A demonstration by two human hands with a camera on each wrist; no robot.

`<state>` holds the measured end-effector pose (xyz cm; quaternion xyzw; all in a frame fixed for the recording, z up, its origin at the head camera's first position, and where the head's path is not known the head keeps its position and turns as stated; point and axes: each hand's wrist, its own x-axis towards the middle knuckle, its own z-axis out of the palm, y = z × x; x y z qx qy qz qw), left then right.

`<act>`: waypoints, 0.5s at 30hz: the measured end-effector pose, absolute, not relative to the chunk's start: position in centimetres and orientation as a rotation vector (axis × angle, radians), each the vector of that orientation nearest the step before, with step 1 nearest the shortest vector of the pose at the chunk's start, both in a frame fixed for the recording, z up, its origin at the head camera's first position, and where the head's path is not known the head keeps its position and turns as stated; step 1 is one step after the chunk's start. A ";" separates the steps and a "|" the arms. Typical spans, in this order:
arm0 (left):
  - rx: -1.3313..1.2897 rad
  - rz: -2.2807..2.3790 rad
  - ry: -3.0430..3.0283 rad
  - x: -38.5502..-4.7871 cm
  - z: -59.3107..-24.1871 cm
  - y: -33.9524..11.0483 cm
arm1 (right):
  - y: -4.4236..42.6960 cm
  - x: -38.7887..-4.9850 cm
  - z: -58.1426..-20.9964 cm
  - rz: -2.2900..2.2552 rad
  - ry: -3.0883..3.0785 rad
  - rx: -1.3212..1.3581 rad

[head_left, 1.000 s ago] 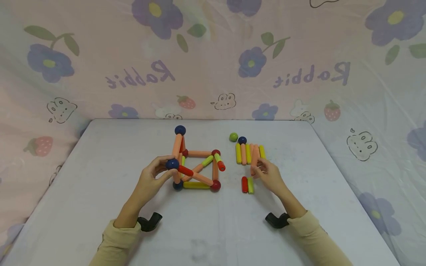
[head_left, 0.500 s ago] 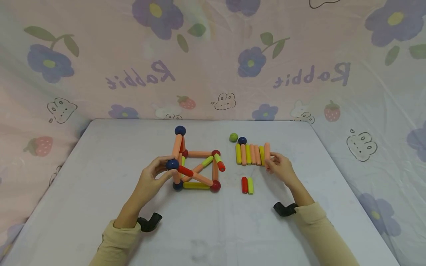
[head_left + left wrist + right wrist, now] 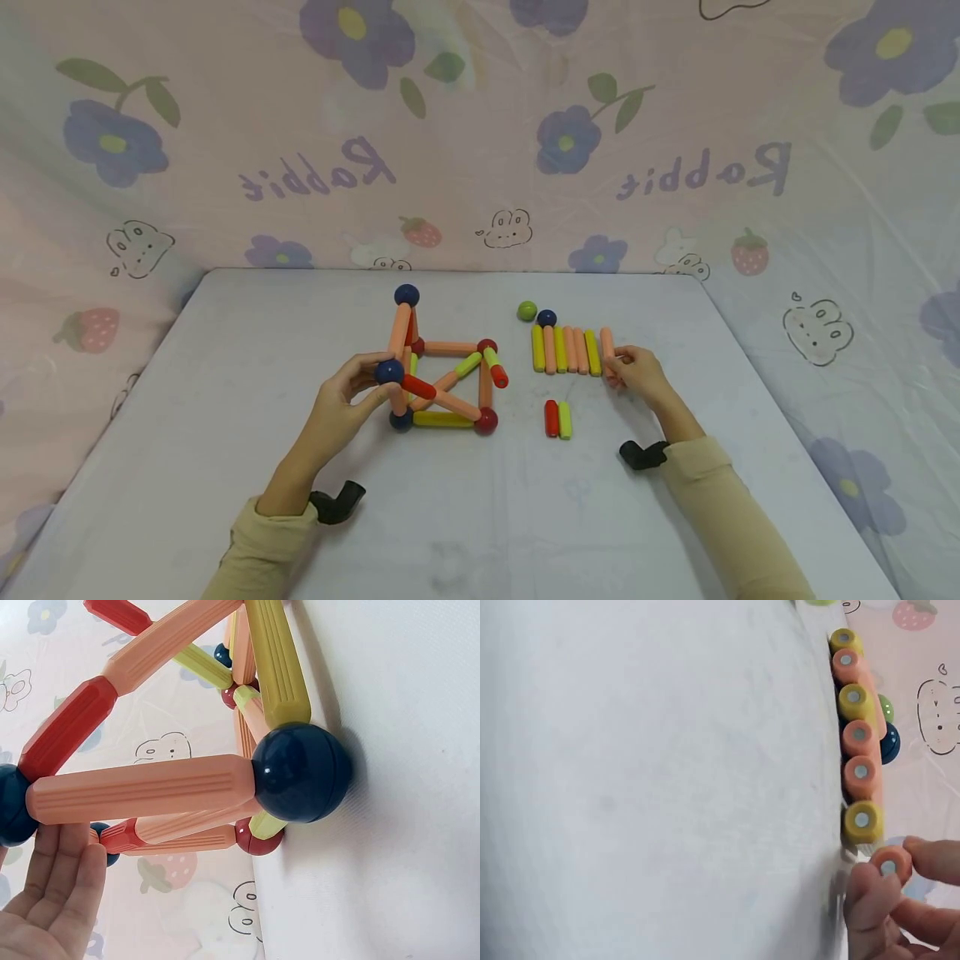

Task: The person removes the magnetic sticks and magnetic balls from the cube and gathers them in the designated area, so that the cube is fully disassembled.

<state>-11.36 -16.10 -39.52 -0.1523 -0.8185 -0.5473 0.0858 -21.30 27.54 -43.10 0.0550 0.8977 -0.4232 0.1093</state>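
My left hand (image 3: 337, 410) holds a dark blue ball (image 3: 389, 372) at the upper front corner of a frame built from magnetic sticks and balls. The frame has red balls, a yellow stick (image 3: 442, 419) along its front base, and peach and red sticks on its sides. In the left wrist view, the fingers (image 3: 64, 877) lie under a peach stick (image 3: 142, 789) by that corner. My right hand (image 3: 639, 375) pinches a peach magnetic stick (image 3: 607, 340) near its close end. That stick stands just right of a row of yellow and peach sticks (image 3: 572, 350).
Behind the row sit a green ball (image 3: 527, 311) and a dark blue loose ball (image 3: 547, 318). A short red stick (image 3: 552, 419) and a short lime stick (image 3: 565, 421) lie side by side nearer me. A patterned curtain hangs behind the white table (image 3: 225, 467).
My right hand has carried the peach stick from above the row to its right end and lowered it slightly. The left hand stays at the same corner of the frame.
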 end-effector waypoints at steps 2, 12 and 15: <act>-0.447 -1.632 -2.444 -11.4 -39.5 -16.1 | 27.5 -21.6 -43.2 -1.258 2.611 0.174; -0.407 -1.640 -2.483 -11.4 -39.4 -16.1 | 27.4 -22.5 -43.6 -1.167 2.630 0.222; -0.403 -1.640 -2.483 -11.4 -39.3 -16.1 | 27.4 -22.6 -43.7 -1.124 2.665 0.217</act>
